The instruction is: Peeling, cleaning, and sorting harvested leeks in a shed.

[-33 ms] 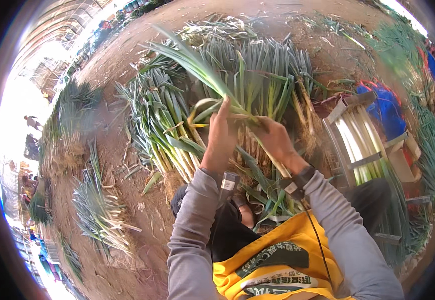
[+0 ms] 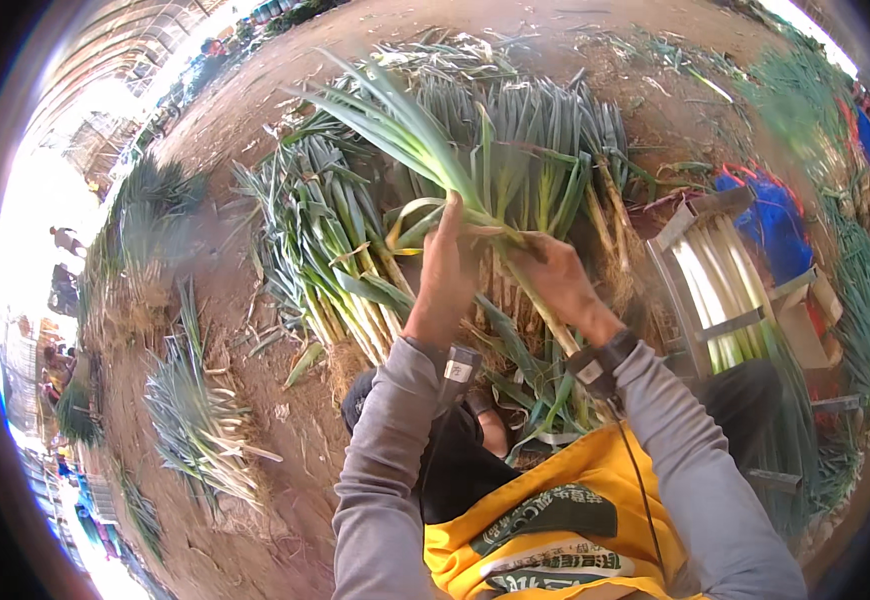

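A leek (image 2: 423, 150) is held aslant in front of me, its green leaves fanning to the upper left and its pale stalk running down toward my right wrist. My left hand (image 2: 443, 268) is closed around it where the leaves meet the stalk, thumb pointing up. Just to the right, my right hand (image 2: 558, 278) pinches the stalk, or an outer leaf on it; which one, I cannot tell. A yellowing leaf (image 2: 405, 228) curls out beside my left hand. Behind both hands, a thick row of leeks (image 2: 545, 130) lies on the ground.
At the right, a metal frame (image 2: 683, 295) holds a bundle of white-stalked leeks, beside a blue bag (image 2: 777, 230) and a cardboard box (image 2: 813, 312). A smaller leek pile (image 2: 200, 425) lies on the dirt floor (image 2: 305, 480) at left. Loose leaves (image 2: 530, 375) lie below my hands.
The leek's leaves have tipped slightly to the right and spread a little. Both hands keep their hold, nearly in the same place.
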Demonstrator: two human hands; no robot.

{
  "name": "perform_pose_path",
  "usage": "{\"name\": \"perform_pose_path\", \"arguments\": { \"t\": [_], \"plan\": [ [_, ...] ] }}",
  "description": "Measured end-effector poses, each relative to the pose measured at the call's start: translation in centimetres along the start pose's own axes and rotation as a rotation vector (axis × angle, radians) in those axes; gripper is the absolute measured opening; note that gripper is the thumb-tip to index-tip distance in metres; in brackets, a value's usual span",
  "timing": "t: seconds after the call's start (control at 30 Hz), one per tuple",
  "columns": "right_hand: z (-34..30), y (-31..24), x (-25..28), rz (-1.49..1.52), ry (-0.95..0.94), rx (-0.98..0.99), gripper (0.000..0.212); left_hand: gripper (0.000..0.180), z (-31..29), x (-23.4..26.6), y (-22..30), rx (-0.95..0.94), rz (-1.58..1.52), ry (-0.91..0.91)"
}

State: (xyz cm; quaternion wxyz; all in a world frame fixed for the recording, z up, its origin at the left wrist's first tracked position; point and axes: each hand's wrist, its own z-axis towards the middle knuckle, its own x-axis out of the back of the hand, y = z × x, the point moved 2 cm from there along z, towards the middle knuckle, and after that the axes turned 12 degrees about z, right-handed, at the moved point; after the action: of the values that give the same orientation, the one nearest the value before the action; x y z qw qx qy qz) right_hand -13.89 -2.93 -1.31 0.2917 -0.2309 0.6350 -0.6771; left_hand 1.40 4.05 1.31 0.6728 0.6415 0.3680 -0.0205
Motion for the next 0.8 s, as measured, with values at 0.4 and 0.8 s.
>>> {"name": "perform_pose_path", "arguments": {
  "t": [0.4,0.8],
  "plan": [
    [1.5,-3.2,1.0,-0.036,-0.102,-0.087,0.034,0.051,0.0,-1.7,0.3,-0.017,-0.149,-0.063],
    [1.1,-4.8,1.1,0.015,-0.229,0.012,0.031,0.036,-0.4,-1.7,1.1,-0.044,-0.084,-0.14]
  ]
}}
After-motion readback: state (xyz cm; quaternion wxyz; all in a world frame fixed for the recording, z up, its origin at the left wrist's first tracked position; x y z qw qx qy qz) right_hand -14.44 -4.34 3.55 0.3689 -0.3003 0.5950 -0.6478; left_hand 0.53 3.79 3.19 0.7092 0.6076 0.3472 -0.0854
